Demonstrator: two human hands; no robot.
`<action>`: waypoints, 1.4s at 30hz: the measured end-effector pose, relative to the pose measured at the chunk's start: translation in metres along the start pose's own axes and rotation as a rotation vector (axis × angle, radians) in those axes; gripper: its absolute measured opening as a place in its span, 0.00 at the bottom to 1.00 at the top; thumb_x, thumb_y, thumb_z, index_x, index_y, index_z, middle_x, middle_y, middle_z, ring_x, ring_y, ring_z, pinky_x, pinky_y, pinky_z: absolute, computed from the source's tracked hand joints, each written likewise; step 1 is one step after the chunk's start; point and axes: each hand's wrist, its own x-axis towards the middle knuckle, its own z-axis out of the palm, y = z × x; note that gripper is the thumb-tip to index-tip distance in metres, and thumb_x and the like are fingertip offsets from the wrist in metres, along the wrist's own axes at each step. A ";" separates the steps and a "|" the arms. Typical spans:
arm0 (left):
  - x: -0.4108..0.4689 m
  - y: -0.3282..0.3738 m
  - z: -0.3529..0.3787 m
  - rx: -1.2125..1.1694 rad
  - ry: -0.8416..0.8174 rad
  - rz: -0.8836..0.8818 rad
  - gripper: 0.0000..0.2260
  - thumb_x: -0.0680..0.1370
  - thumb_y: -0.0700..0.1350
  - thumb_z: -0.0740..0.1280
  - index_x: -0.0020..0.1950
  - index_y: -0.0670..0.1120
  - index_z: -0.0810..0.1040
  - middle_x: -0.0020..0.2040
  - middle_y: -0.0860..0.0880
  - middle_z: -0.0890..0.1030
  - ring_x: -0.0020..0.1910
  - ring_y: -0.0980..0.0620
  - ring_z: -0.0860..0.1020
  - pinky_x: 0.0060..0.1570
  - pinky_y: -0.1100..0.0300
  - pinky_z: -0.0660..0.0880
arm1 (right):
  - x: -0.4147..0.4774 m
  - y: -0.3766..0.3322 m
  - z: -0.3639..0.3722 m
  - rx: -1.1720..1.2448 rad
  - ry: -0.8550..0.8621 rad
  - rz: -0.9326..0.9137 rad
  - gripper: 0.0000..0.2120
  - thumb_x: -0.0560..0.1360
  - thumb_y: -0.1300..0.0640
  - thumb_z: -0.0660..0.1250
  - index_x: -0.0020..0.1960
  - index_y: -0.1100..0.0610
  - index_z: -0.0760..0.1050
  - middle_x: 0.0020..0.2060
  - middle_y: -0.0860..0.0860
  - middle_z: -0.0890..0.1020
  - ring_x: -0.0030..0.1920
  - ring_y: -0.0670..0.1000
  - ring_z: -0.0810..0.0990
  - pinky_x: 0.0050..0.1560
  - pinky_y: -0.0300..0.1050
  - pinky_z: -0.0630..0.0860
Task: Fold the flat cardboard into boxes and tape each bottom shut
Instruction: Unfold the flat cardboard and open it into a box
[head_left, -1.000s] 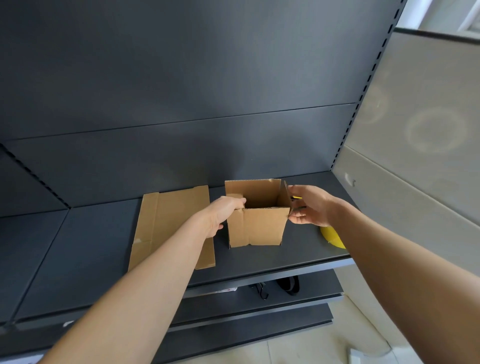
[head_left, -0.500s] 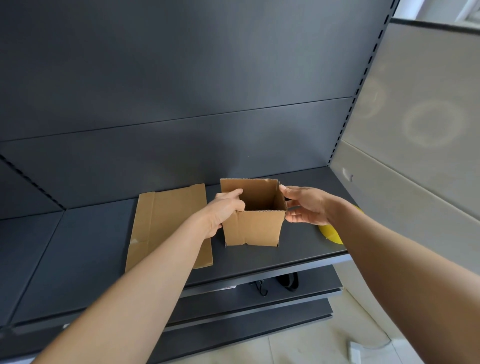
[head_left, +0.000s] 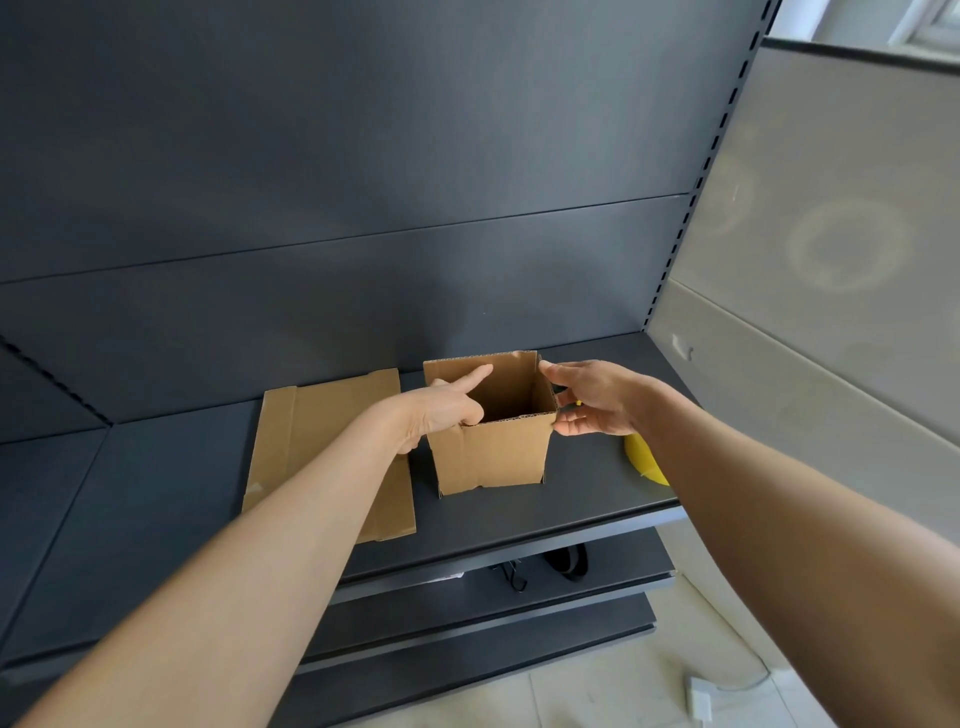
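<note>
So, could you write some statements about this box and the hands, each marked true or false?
1. The box stands upright, top open. True.
2. The flat cardboard lies right of the box. False: it lies left of it.
3. The right hand is at the box's right wall. True.
4. The left hand rests on the flat cardboard. False: it is at the box's left wall.
5. A yellow object sits inside the box. False: it lies on the shelf, right of the box.
</note>
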 end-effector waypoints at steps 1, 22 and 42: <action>-0.001 0.001 0.000 0.022 -0.003 -0.003 0.36 0.77 0.37 0.60 0.75 0.67 0.49 0.78 0.47 0.45 0.76 0.39 0.48 0.70 0.37 0.49 | 0.000 -0.002 0.000 -0.005 -0.003 0.007 0.16 0.80 0.46 0.59 0.51 0.57 0.76 0.44 0.57 0.78 0.39 0.52 0.78 0.44 0.45 0.78; 0.009 0.003 -0.001 0.174 0.036 -0.008 0.35 0.75 0.59 0.66 0.75 0.66 0.48 0.78 0.45 0.46 0.76 0.39 0.54 0.72 0.44 0.53 | 0.003 -0.018 0.007 -0.139 0.006 0.075 0.19 0.81 0.46 0.56 0.68 0.53 0.69 0.52 0.59 0.74 0.41 0.53 0.77 0.41 0.44 0.80; -0.003 -0.005 -0.002 0.024 -0.017 0.096 0.31 0.78 0.56 0.64 0.75 0.65 0.50 0.77 0.49 0.52 0.75 0.45 0.54 0.72 0.44 0.52 | 0.016 0.003 0.018 -0.238 0.011 0.102 0.11 0.78 0.59 0.66 0.60 0.53 0.73 0.42 0.52 0.76 0.38 0.49 0.72 0.36 0.38 0.73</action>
